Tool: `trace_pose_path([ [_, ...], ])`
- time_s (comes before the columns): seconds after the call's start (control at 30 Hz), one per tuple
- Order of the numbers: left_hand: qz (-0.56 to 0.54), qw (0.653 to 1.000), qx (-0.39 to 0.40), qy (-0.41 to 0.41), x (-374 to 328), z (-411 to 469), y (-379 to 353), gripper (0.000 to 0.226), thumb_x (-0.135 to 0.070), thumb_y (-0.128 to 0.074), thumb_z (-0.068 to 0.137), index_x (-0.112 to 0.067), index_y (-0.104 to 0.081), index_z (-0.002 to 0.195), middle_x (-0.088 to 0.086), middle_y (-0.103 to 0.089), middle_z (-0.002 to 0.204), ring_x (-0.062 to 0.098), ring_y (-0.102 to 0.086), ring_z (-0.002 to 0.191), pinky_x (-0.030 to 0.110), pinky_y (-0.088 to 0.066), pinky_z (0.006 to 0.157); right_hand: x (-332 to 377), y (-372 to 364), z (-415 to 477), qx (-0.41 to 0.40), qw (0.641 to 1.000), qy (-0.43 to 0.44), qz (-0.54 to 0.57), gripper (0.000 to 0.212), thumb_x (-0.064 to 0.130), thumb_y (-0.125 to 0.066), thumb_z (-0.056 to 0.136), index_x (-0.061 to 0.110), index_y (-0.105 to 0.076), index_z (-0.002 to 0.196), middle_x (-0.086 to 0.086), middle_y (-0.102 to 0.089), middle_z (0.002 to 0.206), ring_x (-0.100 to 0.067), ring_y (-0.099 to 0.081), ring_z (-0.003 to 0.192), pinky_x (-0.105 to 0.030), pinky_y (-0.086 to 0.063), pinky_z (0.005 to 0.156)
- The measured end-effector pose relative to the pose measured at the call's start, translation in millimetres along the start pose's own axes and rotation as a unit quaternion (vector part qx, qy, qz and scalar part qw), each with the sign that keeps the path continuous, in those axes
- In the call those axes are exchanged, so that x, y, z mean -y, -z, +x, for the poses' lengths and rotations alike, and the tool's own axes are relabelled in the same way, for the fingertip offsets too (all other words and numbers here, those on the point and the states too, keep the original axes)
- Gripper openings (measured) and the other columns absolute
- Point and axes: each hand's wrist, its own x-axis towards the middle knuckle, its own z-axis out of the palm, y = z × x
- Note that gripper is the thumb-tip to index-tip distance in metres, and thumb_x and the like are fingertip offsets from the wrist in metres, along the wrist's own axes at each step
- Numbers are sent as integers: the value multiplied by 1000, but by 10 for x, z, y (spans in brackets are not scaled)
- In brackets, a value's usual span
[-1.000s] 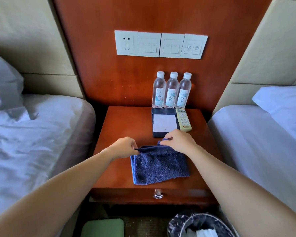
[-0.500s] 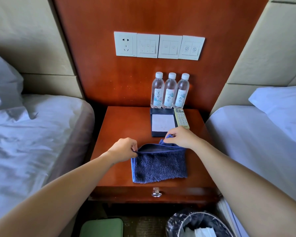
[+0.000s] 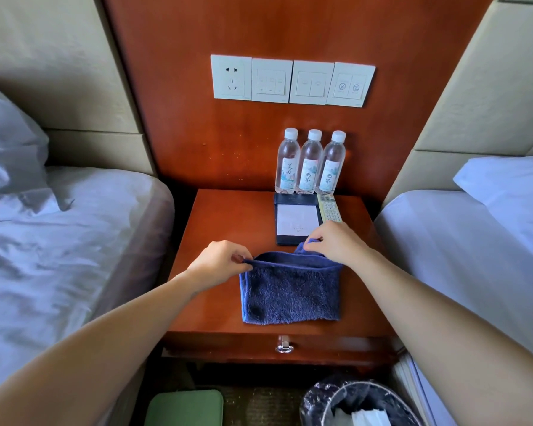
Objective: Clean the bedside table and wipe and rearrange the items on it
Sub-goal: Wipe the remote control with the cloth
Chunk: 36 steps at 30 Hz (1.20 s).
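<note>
Back of desk (image 3: 228,222): three water bottles (image 3: 310,162) in a row against the wall panel; notepad (image 3: 296,221) and remote (image 3: 329,207) side by side just in front. Front centre: folded blue towel (image 3: 290,293), long axis left to right, far edge raised, near the notepad. Left hand (image 3: 219,262) pinches its far-left corner, fingers curled. Right hand (image 3: 336,241) pinches the far-right corner.

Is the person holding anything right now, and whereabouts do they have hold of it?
Yes, the blue towel. The left hand pinches its top left corner, the right hand its top right corner; the rest lies on the bedside table.
</note>
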Motion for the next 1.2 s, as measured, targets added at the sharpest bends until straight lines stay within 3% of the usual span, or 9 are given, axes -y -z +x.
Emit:
trace_pose_path([
  [0.07, -15, 999, -18, -34, -9, 7, 115, 22, -17, -78, 79, -38, -71, 79, -11, -71, 83, 10, -68, 81, 35, -55, 82, -71, 106, -9, -46, 998, -48, 22, 39, 33, -69, 85, 33, -62, 46, 2, -55, 59, -24, -54, 68, -28, -36, 54],
  [0.13, -13, 995, -43, -87, -28, 21, 275, 20, -11, -79, 77, -29, -75, 84, -14, -70, 85, 9, -67, 82, 33, -54, 83, -145, 263, -51, -101, 988, -95, 70, 36, 35, -73, 78, 37, -61, 44, 5, -54, 57, -19, -53, 66, -27, -36, 56],
  [0.3, 28, 970, -142, -198, -3, -34, 802, 28, -6, -72, 73, -31, -66, 83, -13, -65, 87, -1, -62, 82, 13, -46, 78, -271, 688, -332, -171, 943, -119, 257, 17, 8, -66, 84, 24, -73, 81, 0, -66, 70, -13, -58, 60, -18, -39, 49],
  [0.4, 92, 949, -164, -253, 49, -119, 1002, 9, -18, -64, 74, -20, -67, 83, -7, -63, 91, 6, -60, 81, 19, -46, 77, -312, 748, -538, -145, 939, -120, 289, 27, 3, -53, 90, 21, -73, 95, -3, -70, 80, -12, -62, 65, -20, -42, 56],
  [0.57, 279, 903, -85, -316, 362, -328, 848, 14, -28, -56, 71, -21, -64, 81, -6, -62, 90, 15, -57, 76, 25, -40, 74, -365, 272, -770, -44, 975, -125, 179, 22, 8, -62, 82, 23, -76, 77, -3, -74, 72, -18, -70, 66, -27, -55, 58],
  [0.73, 287, 903, 25, -318, 785, -613, 418, 20, -47, -62, 78, -31, -72, 86, -15, -66, 91, 10, -63, 78, 21, -42, 78, -367, -243, -887, 128, 949, -240, 158, 18, 4, -66, 90, 4, -55, 104, -21, -70, 88, -20, -71, 59, -24, -53, 51],
  [0.83, 205, 938, -2, -281, 808, -692, 409, 29, -56, -57, 87, -33, -74, 94, -17, -66, 95, 5, -64, 81, 16, -45, 74, -343, -233, -886, 114, 933, -287, 183, 24, 10, -69, 90, -1, -55, 106, -18, -69, 74, -23, -71, 62, -26, -54, 52],
  [1.03, 256, 930, -15, -263, 741, -642, 343, 19, -29, -58, 84, -30, -50, 101, -14, -63, 91, 13, -62, 77, 19, -44, 64, -173, -129, -910, 188, 902, -320, 218, 27, 3, -68, 88, 14, -50, 104, -10, -65, 76, -12, -65, 51, -20, -48, 49],
  [1.2, 230, 932, -82, -268, 619, -572, 435, 27, -29, -45, 83, -23, -63, 102, -7, -65, 96, 17, -65, 83, 24, -48, 71, -161, 140, -799, 72, 937, -266, 214, 15, 0, -62, 90, 14, -60, 94, -8, -66, 77, -12, -63, 54, -18, -44, 43],
])
